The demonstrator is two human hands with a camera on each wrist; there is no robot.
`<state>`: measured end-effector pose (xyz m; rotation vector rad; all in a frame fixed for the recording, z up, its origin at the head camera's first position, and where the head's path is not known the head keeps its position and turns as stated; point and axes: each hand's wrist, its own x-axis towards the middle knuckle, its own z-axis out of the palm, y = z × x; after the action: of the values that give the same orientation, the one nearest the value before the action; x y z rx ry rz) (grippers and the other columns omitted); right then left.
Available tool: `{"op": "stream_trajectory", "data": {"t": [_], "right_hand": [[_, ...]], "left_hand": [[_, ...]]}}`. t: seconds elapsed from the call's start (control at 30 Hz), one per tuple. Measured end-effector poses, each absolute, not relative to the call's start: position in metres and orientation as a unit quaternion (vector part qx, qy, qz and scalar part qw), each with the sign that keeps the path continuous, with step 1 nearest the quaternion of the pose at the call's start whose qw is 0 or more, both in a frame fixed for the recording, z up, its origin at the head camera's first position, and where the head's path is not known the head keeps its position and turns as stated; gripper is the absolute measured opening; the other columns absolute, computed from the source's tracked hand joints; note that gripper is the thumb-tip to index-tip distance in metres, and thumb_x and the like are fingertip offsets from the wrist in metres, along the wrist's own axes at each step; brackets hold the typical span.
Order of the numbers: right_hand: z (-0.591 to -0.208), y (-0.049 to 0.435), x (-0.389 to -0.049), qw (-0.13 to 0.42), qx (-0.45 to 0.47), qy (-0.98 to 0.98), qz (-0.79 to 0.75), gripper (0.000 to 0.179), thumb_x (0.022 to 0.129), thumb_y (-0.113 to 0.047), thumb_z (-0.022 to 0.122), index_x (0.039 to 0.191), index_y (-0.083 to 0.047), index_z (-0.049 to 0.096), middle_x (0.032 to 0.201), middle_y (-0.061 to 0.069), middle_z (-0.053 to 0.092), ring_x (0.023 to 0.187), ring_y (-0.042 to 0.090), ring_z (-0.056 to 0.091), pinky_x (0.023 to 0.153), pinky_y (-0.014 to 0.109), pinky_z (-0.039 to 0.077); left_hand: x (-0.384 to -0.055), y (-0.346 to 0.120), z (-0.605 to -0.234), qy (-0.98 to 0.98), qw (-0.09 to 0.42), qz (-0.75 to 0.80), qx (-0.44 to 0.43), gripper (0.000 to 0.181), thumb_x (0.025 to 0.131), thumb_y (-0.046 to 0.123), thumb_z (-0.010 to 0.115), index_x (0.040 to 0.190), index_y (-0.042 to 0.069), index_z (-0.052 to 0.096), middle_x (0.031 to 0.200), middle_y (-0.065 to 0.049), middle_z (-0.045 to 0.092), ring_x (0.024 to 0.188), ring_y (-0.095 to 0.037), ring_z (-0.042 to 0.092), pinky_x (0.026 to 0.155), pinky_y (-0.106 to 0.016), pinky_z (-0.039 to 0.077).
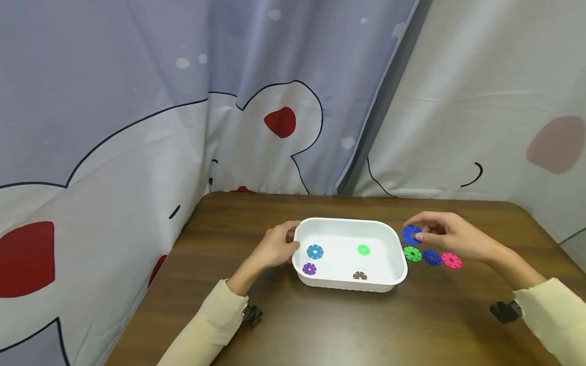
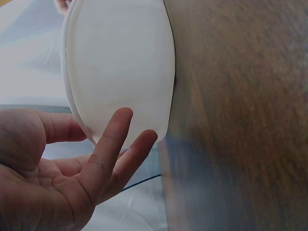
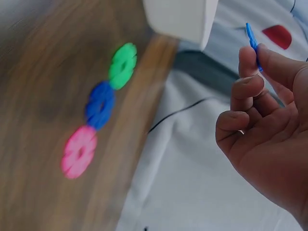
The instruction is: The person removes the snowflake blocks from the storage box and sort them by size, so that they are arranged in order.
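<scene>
A white plastic basin stands on the table. My left hand holds its left end, thumb at the rim and fingers along the outside wall. Inside lie snowflake discs: a light blue one, a purple one, a light green one and a brown one, partly hidden by the near wall. Just right of the basin, my right hand pinches a blue snowflake disc between thumb and index finger, raised above the table in the right wrist view.
Right of the basin a green disc, a dark blue disc and a pink disc lie in a row on the wooden table. A printed curtain hangs behind the table's far edge and along its left side.
</scene>
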<state>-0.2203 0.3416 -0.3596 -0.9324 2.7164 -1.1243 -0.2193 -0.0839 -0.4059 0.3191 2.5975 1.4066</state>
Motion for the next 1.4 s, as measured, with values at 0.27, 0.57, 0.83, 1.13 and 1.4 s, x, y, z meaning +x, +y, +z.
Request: {"op": "stream_trajectory", "data": {"t": [0.27,0.57,0.83,1.13,1.4], "right_hand": [[-0.377,0.380,-0.216,0.023,-0.267,0.889,-0.372,0.024,0.100,-0.002,0.070,0.124,-0.005,0.068,0.079,0.000,0.064,0.065,0.012,0.057,0.053,0.025,0.048],[-0.390,0.420,-0.217,0.014,-0.239,0.899,-0.366,0.022,0.099,0.004,0.068,0.120,-0.002,0.065,0.074,0.000,0.065,0.068,0.012,0.059,0.059,0.024,0.046],[-0.404,0.448,-0.213,0.005,-0.219,0.916,-0.335,0.022,0.097,0.010,0.066,0.117,0.003,0.067,0.073,-0.001,0.063,0.063,0.005,0.050,0.049,0.023,0.039],[-0.413,0.458,-0.217,0.046,-0.179,0.940,-0.288,0.021,0.098,0.000,0.069,0.119,0.001,0.071,0.071,-0.004,0.066,0.063,0.003,0.052,0.051,0.022,0.035],[-0.419,0.463,-0.219,0.073,-0.170,0.943,-0.276,0.021,0.099,-0.001,0.067,0.119,0.004,0.068,0.072,-0.005,0.064,0.057,0.001,0.042,0.049,0.020,0.035]], "left_hand": [[-0.215,-0.093,-0.406,0.878,0.072,0.461,0.106,0.057,0.099,0.001,0.064,0.154,-0.002,0.049,0.127,-0.029,0.069,0.079,-0.026,0.075,0.061,-0.037,0.067],[-0.212,-0.100,-0.403,0.882,0.067,0.458,0.085,0.058,0.099,0.002,0.066,0.154,0.000,0.050,0.125,-0.027,0.070,0.082,-0.024,0.074,0.063,-0.037,0.067],[-0.213,-0.098,-0.404,0.880,0.066,0.462,0.087,0.058,0.098,0.002,0.066,0.154,0.000,0.050,0.125,-0.027,0.070,0.088,-0.028,0.075,0.061,-0.033,0.067],[-0.213,-0.096,-0.403,0.880,0.071,0.462,0.086,0.058,0.099,0.002,0.066,0.154,0.000,0.050,0.127,-0.028,0.069,0.089,-0.027,0.075,0.064,-0.036,0.067],[-0.212,-0.096,-0.402,0.889,0.064,0.445,0.086,0.057,0.099,0.003,0.067,0.154,0.001,0.051,0.126,-0.026,0.070,0.088,-0.025,0.073,0.064,-0.033,0.066]]}}
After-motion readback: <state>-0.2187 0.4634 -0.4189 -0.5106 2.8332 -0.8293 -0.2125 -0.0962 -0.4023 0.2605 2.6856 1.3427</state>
